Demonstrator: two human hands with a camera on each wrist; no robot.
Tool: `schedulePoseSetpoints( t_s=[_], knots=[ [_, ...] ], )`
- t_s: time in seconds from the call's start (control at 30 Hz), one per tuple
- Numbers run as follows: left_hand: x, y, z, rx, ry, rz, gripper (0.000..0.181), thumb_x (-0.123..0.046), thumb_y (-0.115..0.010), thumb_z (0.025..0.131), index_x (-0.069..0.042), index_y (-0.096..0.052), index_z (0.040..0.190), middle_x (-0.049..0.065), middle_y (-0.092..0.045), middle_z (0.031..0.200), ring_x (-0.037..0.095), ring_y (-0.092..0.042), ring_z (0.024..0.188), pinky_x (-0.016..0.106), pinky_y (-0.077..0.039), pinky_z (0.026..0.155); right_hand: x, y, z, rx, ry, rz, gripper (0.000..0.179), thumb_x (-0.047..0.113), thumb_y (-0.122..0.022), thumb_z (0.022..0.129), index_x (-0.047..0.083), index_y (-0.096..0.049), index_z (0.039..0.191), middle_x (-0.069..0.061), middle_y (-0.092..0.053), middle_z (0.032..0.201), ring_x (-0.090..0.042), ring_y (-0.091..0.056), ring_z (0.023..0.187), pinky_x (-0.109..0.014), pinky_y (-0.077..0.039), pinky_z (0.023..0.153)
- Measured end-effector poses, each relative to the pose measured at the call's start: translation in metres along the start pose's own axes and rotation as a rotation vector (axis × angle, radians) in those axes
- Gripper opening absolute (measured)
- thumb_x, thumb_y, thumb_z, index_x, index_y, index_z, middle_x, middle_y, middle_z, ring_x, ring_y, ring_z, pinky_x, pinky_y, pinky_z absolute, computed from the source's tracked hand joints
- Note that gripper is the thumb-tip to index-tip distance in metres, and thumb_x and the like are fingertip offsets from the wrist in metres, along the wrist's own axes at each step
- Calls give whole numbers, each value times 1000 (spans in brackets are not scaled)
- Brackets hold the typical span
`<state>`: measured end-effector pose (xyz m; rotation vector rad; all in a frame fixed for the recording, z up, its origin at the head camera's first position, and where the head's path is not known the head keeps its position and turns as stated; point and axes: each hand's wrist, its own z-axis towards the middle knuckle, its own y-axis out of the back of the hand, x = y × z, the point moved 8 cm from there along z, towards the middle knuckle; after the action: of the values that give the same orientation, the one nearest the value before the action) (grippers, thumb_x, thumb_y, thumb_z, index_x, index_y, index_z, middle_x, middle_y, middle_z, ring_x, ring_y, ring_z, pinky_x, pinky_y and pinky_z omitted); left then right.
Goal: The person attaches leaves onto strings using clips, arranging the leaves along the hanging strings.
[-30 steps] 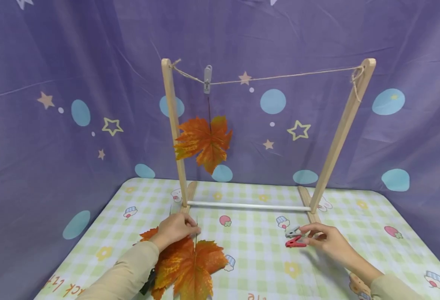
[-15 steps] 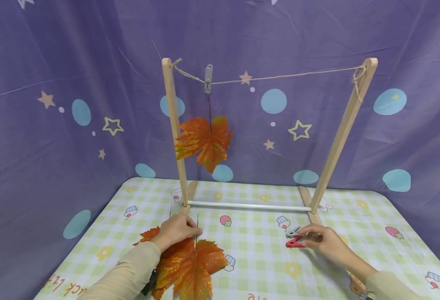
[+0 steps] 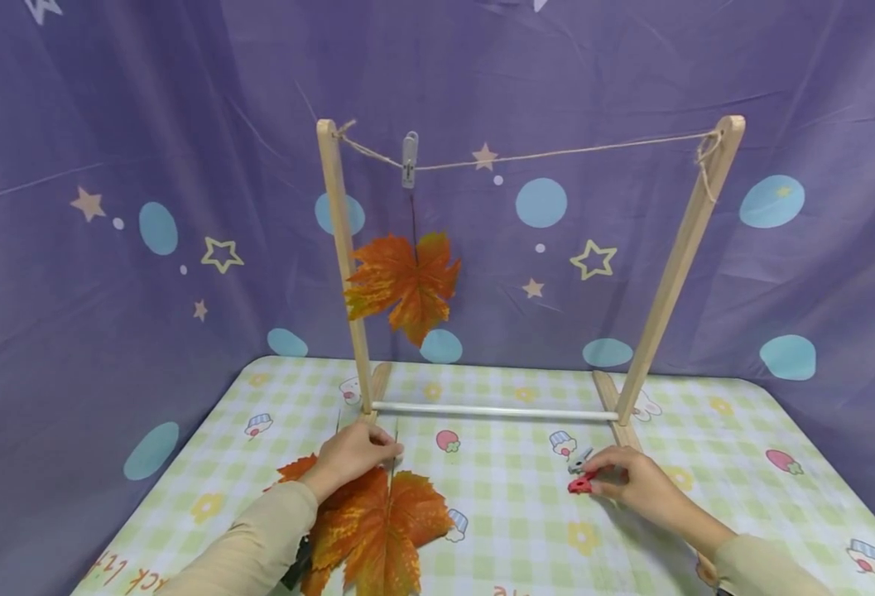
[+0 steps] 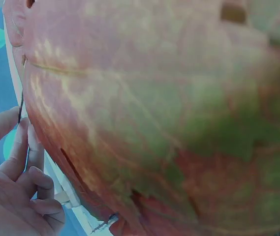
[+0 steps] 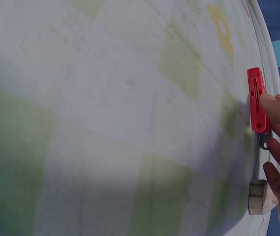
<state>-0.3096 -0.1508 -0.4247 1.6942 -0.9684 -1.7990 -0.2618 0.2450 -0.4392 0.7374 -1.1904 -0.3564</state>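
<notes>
At the near left, my left hand (image 3: pixel 358 455) pinches the thin stem of an orange maple leaf (image 3: pixel 388 530) between thumb and finger. The leaf spreads toward me and fills most of the left wrist view, its stem (image 4: pixel 21 105) at the fingertips. More orange leaf (image 3: pixel 299 468) shows under and left of this hand. On the right, my right hand (image 3: pixel 641 484) pinches a red clothespin (image 3: pixel 580 485), thumb (image 5: pixel 277 109) pressed on its side. Right behind it is a grey clothespin (image 3: pixel 577 463), mostly hidden in the right wrist view.
A wooden frame (image 3: pixel 675 281) stands at the back, a string (image 3: pixel 556 154) tied between its posts and a white rod (image 3: pixel 492 410) low down. Another grey clothespin (image 3: pixel 410 161) holds a hanging orange maple leaf (image 3: pixel 407 285) on the string. A checked cloth (image 3: pixel 512 513) covers the table.
The red clothespin has turned in my right fingers, and the grey one beside it now tilts up more. My left hand and its leaf have barely moved.
</notes>
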Motion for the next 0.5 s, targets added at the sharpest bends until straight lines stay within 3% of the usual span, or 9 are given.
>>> schedulePoseSetpoints(
  t_s=[0.2,0.5],
  knots=[
    [-4,-1,-1,22,-19,-53,13,-29,-72,92,-18,-77,89,-7,-69,72,10,-61,67,37,-48,68,-2,-3,0,3,-6,-42,22,17,-82,81,15,-74,102,1,-67,108,-20,-60,97,-31,-51,82],
    [-7,1,-1,-5,-24,-78,12,-30,-73,92,-19,-76,89,-8,-68,75,9,-61,72,42,-49,75,-1,-1,-1,-21,80,-114,29,11,-86,75,13,-76,102,1,-68,104,-13,-59,99,-31,-53,86]
  ],
)
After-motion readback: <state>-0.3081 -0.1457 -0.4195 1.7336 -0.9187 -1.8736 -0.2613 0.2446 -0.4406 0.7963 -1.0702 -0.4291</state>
